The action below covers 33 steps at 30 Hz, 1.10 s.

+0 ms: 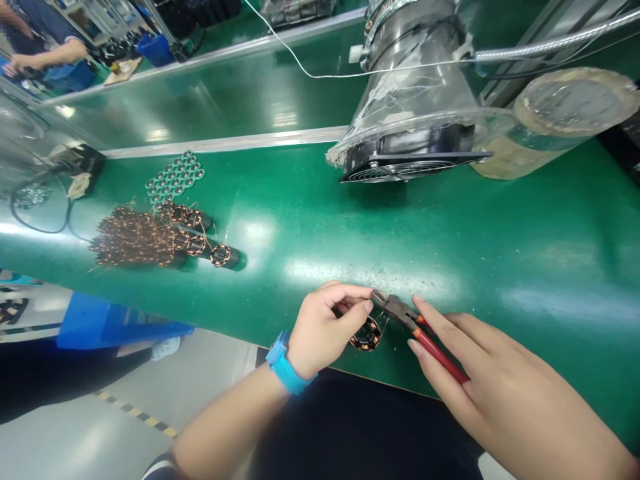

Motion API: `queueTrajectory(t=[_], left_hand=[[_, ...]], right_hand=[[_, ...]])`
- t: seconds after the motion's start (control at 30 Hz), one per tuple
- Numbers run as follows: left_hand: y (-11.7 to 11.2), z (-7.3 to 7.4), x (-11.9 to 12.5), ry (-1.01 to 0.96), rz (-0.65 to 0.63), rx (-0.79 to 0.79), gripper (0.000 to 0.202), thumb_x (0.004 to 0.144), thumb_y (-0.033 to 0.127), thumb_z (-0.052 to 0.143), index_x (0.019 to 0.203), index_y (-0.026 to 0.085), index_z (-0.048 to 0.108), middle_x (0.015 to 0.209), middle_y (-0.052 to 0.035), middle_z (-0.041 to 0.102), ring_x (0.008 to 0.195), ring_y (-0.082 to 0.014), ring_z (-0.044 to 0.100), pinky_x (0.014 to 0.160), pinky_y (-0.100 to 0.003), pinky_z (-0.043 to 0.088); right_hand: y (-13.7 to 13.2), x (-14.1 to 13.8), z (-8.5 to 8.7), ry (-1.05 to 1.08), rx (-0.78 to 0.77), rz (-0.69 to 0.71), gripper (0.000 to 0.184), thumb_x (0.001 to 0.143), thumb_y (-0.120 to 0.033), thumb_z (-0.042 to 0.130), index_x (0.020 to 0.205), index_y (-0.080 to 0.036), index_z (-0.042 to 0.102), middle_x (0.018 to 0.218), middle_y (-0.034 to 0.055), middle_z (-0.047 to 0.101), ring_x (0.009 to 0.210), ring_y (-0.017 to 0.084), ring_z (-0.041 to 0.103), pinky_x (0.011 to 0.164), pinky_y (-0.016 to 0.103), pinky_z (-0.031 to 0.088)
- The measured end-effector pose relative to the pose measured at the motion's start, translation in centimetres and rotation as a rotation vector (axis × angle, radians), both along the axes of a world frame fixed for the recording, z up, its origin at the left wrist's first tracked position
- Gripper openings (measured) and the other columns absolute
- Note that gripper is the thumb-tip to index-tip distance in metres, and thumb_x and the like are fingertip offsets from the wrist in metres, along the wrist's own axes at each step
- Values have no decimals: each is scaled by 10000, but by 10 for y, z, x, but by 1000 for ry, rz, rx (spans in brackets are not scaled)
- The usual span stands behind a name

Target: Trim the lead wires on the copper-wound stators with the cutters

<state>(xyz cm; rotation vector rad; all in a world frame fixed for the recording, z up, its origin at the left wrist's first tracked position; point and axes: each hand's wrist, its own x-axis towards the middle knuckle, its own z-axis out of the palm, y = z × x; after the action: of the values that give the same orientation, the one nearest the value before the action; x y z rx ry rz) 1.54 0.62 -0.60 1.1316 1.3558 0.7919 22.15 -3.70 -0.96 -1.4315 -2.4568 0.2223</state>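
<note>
My right hand (480, 373) is wrapped round red-handled pliers (400, 310), whose jaws point to the left. At the tip of the jaws, the thumb and forefinger of my left hand (325, 327) are pinched together; what lies between them is too small to make out. Just below those fingers is a wound motor stator (367, 335), a dark ring with copper coils, partly hidden by my left hand. A thin wire end rises from it towards the pliers.
Many copper-wound stators (135, 237) stand packed together on the green bench (280, 227), left of my hands. Behind them lies a cluster of small round metal parts (175, 177). A fan under a clear hood (410, 147) hangs at the back. Another person's arm (50, 57) shows top left.
</note>
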Motion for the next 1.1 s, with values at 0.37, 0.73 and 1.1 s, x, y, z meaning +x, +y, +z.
queueTrajectory(t=[0.37,0.73,1.1], left_hand=[[-2,-1,-2,-18,-20,18,132,810,205,685,898,168,776,815,-35,669,693,-129,621,705,-267,543],[0,3,0,33,-16,28,123,808,188,688,874,170,791,759,-22,651,647,-120,594,662,-262,534],[2,5,2,50,-14,9,117,801,165,691,859,156,792,732,-14,639,637,-116,599,650,-251,536]], right_hand=[[23,10,16,584,-1094,-163,462,909,-657,510,886,-240,708,669,19,601,626,188,599,554,270,522],[26,13,19,636,-1261,-148,461,877,-677,552,820,-232,657,645,-6,494,579,145,437,489,229,348],[26,11,20,570,-1083,-178,497,876,-687,537,1194,-340,696,1005,12,724,924,235,687,917,368,558]])
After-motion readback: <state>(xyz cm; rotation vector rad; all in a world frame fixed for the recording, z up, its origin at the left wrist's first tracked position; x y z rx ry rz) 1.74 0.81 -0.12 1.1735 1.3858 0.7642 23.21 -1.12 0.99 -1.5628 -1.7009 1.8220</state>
